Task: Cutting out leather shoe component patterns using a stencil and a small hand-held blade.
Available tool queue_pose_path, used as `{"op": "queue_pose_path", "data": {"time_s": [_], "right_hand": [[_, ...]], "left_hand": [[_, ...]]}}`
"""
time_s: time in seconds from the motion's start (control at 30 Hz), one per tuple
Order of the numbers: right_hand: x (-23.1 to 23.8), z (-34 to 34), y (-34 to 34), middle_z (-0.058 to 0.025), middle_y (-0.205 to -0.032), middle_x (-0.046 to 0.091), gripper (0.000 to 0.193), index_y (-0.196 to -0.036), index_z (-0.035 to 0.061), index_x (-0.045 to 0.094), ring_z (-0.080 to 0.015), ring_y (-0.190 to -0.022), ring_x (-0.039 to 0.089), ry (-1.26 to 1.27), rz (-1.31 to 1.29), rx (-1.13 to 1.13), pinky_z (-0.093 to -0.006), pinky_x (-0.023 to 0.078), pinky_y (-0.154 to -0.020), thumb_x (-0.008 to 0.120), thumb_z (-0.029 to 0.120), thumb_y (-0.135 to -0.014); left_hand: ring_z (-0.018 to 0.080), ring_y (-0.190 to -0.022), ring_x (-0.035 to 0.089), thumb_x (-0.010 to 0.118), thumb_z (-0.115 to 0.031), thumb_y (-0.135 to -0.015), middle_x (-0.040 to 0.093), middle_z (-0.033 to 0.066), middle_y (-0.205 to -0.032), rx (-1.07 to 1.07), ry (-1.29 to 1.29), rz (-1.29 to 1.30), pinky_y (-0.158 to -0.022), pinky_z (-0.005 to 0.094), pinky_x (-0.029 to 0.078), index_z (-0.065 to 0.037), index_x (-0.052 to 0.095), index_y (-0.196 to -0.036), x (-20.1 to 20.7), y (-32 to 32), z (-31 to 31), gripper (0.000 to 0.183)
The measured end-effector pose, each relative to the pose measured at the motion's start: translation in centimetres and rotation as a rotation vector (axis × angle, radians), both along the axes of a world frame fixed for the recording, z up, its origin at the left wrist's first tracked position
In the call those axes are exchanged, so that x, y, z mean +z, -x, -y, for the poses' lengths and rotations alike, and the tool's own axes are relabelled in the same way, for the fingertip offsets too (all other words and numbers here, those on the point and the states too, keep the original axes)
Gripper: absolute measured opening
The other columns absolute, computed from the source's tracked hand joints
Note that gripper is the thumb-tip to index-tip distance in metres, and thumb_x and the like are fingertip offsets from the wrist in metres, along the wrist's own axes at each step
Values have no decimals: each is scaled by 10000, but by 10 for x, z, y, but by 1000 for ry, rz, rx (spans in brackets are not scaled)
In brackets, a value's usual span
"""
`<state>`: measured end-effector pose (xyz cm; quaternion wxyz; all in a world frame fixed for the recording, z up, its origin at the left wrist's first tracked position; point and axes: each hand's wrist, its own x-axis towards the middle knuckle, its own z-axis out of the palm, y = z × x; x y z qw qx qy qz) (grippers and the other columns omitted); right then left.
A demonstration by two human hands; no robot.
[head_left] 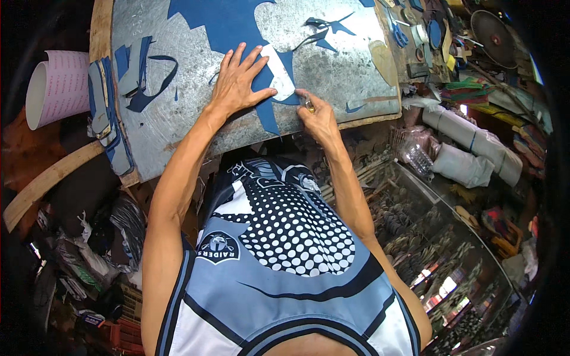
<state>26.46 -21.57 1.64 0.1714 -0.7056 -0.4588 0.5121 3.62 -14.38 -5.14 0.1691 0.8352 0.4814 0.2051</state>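
Observation:
My left hand (240,83) lies flat with fingers spread on a blue sheet of material (231,26), its thumb tip at the edge of a white template (276,74). That template is long, with a rounded near end, and rests on the blue sheet. My right hand (319,117) is closed round a small tool (310,107) with a yellowish part, just right of the template's near end. My fingers hide most of the tool, so its kind cannot be made out. Both hands are over a scuffed metal-topped table (196,127).
Blue offcuts (142,77) lie on the table's left and far right. A tan template (383,62) is at the right edge. Blue-handled scissors (399,35) and other tools sit beyond it. A rolled pinkish sheet (59,89) stands left; wrapped rolls (469,139) lie right.

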Motion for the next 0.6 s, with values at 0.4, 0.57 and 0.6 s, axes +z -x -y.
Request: {"op": "queue_pose_path", "data": {"time_s": [0.4, 0.57, 0.6], "right_hand": [[15, -3, -4, -37, -650, 569, 486, -1312, 46, 627, -111, -565, 487, 82, -76, -17, -303, 415, -535, 565, 143, -840], [9, -3, -7, -42, -658, 571, 476, -1325, 71, 621, -113, -564, 485, 70, -89, -29, -304, 417, -536, 563, 150, -859], [6, -2, -9, -51, -658, 571, 476, -1334, 68, 613, -115, -564, 487, 25, -95, 11, -307, 421, -537, 566, 156, -868]], "left_hand": [[381, -1480, 253, 773, -629, -721, 417, 81, -1554, -2, 39, 0, -1214, 567, 162, -124, 593, -1359, 4, -4, 1, 834], [392, -1479, 252, 794, -601, -708, 419, 99, -1550, -9, 49, -31, -1204, 584, 174, -120, 603, -1344, 13, -2, 0, 819], [397, -1478, 252, 799, -595, -708, 417, 106, -1549, -8, 52, -21, -1201, 588, 179, -115, 608, -1336, 15, -3, 0, 812]]}}
